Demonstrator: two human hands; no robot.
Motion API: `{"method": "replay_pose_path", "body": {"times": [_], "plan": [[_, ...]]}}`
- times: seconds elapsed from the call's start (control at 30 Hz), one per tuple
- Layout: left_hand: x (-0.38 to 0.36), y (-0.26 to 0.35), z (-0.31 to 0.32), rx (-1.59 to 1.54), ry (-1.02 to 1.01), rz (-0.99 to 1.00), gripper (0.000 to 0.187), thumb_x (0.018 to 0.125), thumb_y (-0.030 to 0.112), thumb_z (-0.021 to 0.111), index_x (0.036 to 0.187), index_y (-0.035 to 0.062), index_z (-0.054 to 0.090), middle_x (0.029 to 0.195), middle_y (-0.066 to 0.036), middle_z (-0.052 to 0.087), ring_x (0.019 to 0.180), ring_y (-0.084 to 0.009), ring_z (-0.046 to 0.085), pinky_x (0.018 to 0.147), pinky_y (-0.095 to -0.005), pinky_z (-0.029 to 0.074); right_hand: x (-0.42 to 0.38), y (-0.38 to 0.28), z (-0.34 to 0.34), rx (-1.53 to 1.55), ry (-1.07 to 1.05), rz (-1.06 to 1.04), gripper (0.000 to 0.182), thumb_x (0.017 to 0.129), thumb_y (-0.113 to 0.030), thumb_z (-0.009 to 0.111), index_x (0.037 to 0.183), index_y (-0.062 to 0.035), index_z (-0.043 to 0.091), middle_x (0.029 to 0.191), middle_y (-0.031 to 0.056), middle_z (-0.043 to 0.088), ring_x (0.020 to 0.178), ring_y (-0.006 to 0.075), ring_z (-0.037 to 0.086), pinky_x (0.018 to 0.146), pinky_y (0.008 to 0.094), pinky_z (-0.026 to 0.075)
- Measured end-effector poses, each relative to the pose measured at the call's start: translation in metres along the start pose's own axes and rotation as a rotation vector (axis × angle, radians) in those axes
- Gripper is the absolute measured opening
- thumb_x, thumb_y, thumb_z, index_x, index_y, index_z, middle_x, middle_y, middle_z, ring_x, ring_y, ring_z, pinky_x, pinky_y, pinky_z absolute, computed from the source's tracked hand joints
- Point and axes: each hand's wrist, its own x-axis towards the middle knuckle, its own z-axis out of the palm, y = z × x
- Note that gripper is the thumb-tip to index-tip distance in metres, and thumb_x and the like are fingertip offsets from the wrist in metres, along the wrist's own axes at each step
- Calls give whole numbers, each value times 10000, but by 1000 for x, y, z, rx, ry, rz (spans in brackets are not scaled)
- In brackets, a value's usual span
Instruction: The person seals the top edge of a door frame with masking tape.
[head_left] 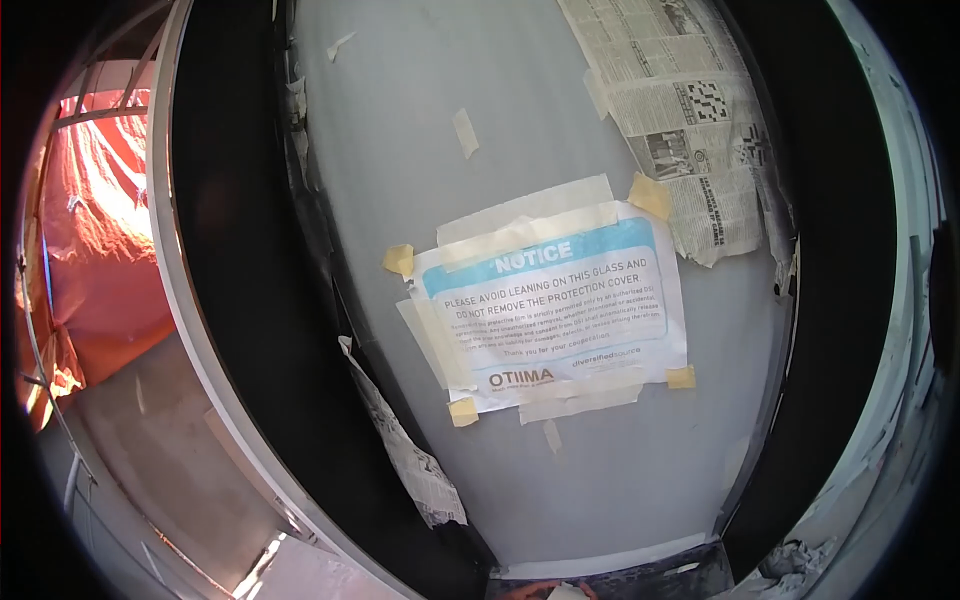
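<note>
A printed notice sheet (560, 310) is taped to a grey covered glass panel (400, 130), with strips of pale tape along its edges and yellowish tape at its corners. Newspaper (690, 110) hangs over the panel's upper right, its lower edge torn. Another torn newspaper strip (400, 450) runs down the lower left edge. At the bottom edge of the view is a small reddish shape with something white, too cut off to make out. Neither my left hand nor my right hand can be made out.
Black frame sides (240, 250) flank the panel. Orange sheeting (105, 230) hangs at the left, above a brownish surface (180, 470) with thin rods or cables. Crumpled material (795, 558) lies at the lower right.
</note>
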Motion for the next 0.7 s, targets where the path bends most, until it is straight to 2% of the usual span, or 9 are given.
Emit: {"method": "replay_pose_path", "body": {"times": [0.03, 0.1, 0.13, 0.17, 0.27, 0.33, 0.43, 0.5, 0.7], "plan": [[4, -15, -12, 44, 22, -39, 900, 891, 226, 807, 1590, 85, 258, 1421, -164, 562, 1283, -272, 558, 1070, -419, 441, 5, 4, 1, -10, 6, -17, 903, 878, -312, 791, 1559, -126, 227, 1435, 161, 478, 1202, 292, 575, 857, 418, 583], [19, -64, -36, 132, 110, -2, 483, 978, 110, 661, 1440, 35, 542, 1145, -128, 716, 1040, -181, 666, 888, -313, 536, 14, 15, -6, -16, 27, -44, 776, 879, -254, 791, 1500, -90, 354, 1383, 147, 518, 1205, 270, 580, 868, 405, 585], [20, -61, -41, 362, 108, -87, 639, 993, 129, 633, 1570, 99, 361, 1338, -174, 634, 1228, -221, 594, 1046, -360, 459, 13, 21, -10, 6, 43, -28, 715, 880, -224, 791, 1470, -72, 417, 1357, 139, 538, 1207, 259, 582, 873, 398, 586], [19, -61, -42, 678, 221, 54, 599, 976, 165, 656, 1525, 78, 435, 1380, -235, 599, 1270, -319, 594, 1089, -399, 436, 3, -1, -7, 123, 54, 93, 923, 782, -266, 884, 1503, -82, 337, 1309, 161, 537, 1211, 294, 566, 856, 378, 563], [37, 21, -22, 1237, 478, 276, 587, 882, 179, 757, 1431, 108, 561, 1519, -281, 422, 1403, -450, 415, 1142, -469, 373, -4, 29, -37, 196, 270, 148, 827, 777, -221, 877, 1430, -41, 401, 1247, 161, 564, 1106, 273, 617, 817, 403, 578], [54, 107, -4, 1356, 576, 552, 604, 877, 121, 756, 1446, 118, 551, 1607, -246, 296, 1471, -436, 313, 1155, -493, 337, -13, 86, -83, 360, 462, 308, 766, 774, -216, 868, 1374, -111, 403, 1236, 143, 581, 1111, 309, 635, 776, 489, 586], [73, 213, -5, 1658, 899, 1124, 599, 930, 187, 719, 1475, 62, 507, 1585, -247, 332, 1448, -415, 354, 1168, -495, 301, -66, 116, -145, 247, 805, 470, 923, 727, -370, 860, 1418, -125, 299, 1290, 178, 533, 1095, 367, 618, 696, 568, 549], [86, 262, -31, 1670, 1169, 1252, 614, 988, 309, 658, 1494, 24, 461, 1554, -287, 347, 1418, -425, 378, 1162, -491, 305, -102, 160, -193, 137, 982, 561, 965, 708, -446, 839, 1426, -118, 283, 1358, 208, 468, 1184, 425, 555, 775, 623, 508], [118, 199, -109, 1541, 1177, 953, 707, 1022, 403, 585, 1533, -27, 353, 1559, -330, 309, 1456, -468, 305, 1174, -518, 286, -230, 216, -249, 260, 1323, 758, 1100, 656, -399, 863, 1503, -121, 219, 1406, 224, 470, 1149, 455, 578, 800, 699, 472]]}}
